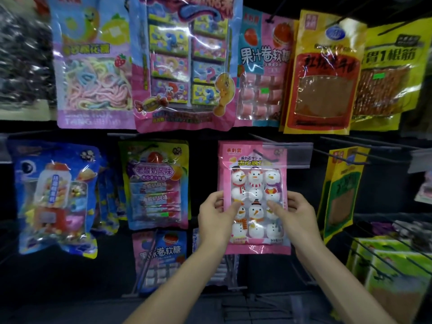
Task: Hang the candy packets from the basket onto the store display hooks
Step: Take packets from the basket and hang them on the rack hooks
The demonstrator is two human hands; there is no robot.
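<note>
A pink packet of snowman marshmallows point(254, 183) is upright in front of the middle row of the display. My left hand point(217, 218) pinches its left edge and my right hand point(295, 218) pinches its right edge, thumbs lying on the clear front. The packet's top hole is at a black display hook point(261, 153), whose clear price strip point(288, 155) overlaps the packet's top right corner. I cannot tell whether the packet hangs on the hook. The basket is out of view.
Other packets hang around: a yellow-pink yoghurt candy packet point(155, 185) to the left, a blue one point(55, 197) further left, yellow-green packets point(342, 190) to the right. Large bags point(187, 61) fill the row above. Bare wire hooks point(383, 253) jut out at the lower right.
</note>
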